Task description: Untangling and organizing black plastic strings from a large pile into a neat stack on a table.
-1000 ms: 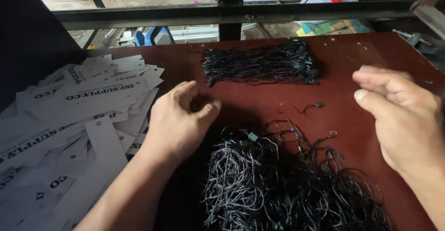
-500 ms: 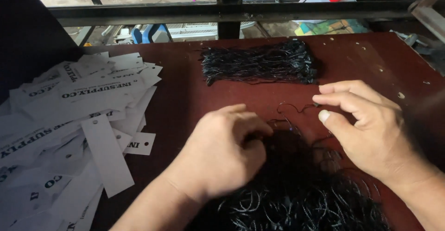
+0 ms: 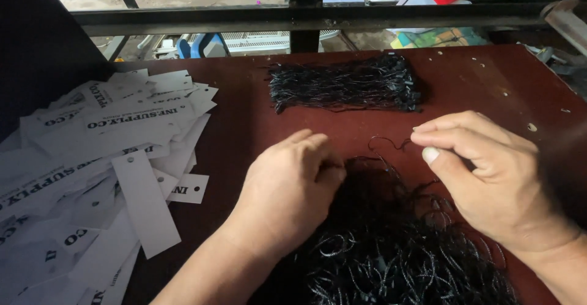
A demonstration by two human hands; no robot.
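Observation:
My left hand (image 3: 287,192) rests knuckles-up on the near pile of loose black string loops (image 3: 397,250), fingers curled into the strands at its top edge. My right hand (image 3: 483,176) hovers over the same pile, thumb and forefinger pinched together at a thin black string (image 3: 391,143) that curls away on the table. A second, tidy bundle of black strings (image 3: 345,85) lies farther back. Both sit on a dark red table (image 3: 244,115).
A heap of long white paper tags with black print (image 3: 92,164) covers the table's left side; one blank tag (image 3: 147,201) lies nearest my left arm. A dark metal rail (image 3: 306,14) runs behind the table, with clutter beyond.
My left hand moved right from beside the tags onto the string pile. My right hand came down and left, closing its fingertips at a strand.

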